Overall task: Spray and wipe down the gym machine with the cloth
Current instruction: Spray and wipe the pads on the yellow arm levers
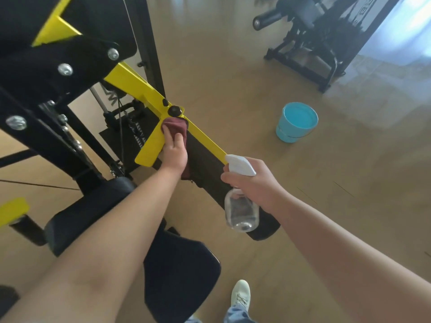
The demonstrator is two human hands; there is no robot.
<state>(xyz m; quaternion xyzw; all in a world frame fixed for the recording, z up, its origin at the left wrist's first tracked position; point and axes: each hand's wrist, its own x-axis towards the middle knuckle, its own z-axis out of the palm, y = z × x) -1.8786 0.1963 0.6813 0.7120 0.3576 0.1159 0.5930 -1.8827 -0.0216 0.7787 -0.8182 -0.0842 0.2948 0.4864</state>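
Note:
The gym machine has a black frame with a yellow arm [137,87] running from upper left down toward the middle. My left hand [173,151] presses a dark red cloth [176,127] against the yellow arm just below a black knob [175,110]. My right hand [250,180] holds a clear spray bottle [241,212] with a white trigger head [240,164], the nozzle pointing left toward the arm. The bottle hangs in front of a black padded bar [207,169].
A black seat pad [182,276] sits below my arms. A light blue bucket [296,122] stands on the wooden floor to the right. Another black bench machine [310,43] is at the upper right. My shoe [240,293] shows at the bottom.

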